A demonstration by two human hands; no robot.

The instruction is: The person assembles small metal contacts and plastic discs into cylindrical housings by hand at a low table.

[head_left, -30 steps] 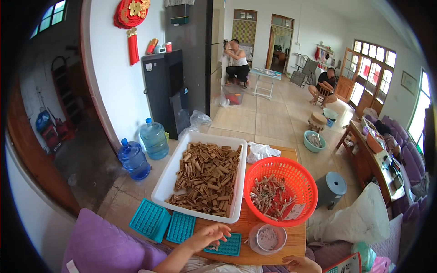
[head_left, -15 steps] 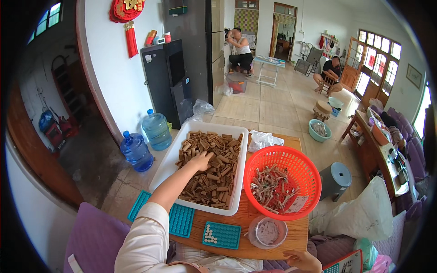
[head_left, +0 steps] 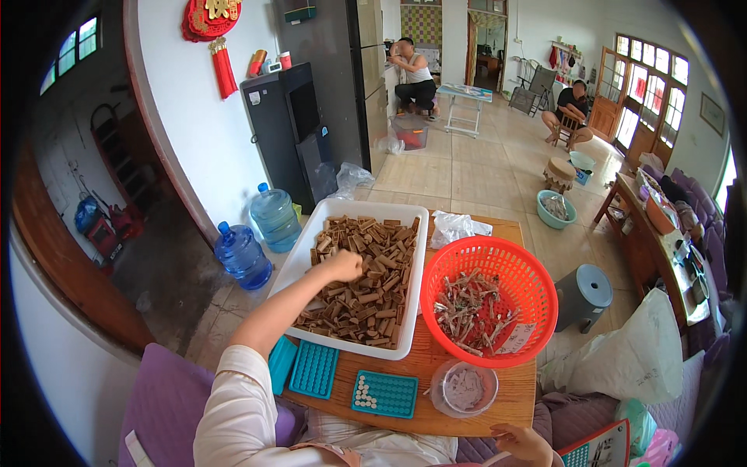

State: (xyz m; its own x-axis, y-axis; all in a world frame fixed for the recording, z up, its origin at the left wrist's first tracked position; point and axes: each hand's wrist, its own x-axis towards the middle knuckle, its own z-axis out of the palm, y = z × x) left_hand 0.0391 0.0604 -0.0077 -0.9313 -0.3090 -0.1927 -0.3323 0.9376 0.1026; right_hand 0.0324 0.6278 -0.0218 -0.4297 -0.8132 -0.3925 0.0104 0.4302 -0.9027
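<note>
My left hand (head_left: 342, 266) is over a heap of short, curved brown bark-like pieces (head_left: 369, 300) in a deep white plastic tray (head_left: 292, 268). Its fingers are curled closed, and whatever they hold is hidden. At the lower edge, my right hand (head_left: 523, 444) is partly cut off, its fingers loosely apart, with a pale strip beside them that I cannot make out. Nearest to it is a clear round tub (head_left: 442, 401) with greyish bits inside. A teal tray (head_left: 385, 405) of small round hollows holds several white discs at its left side.
More teal trays (head_left: 313, 370) lie left on the wooden table (head_left: 424, 362). A red slotted basket (head_left: 537, 311) of thin, twisted scraps stands right of the white tray, below a crumpled plastic bag (head_left: 451, 228). Blue water jugs (head_left: 243, 261) stand on the floor. Two people sit farther back.
My left hand has gone from fingers reaching over the brown pieces to curled closed. The whole view has shifted slightly. My right hand stays low at the table's near edge.
</note>
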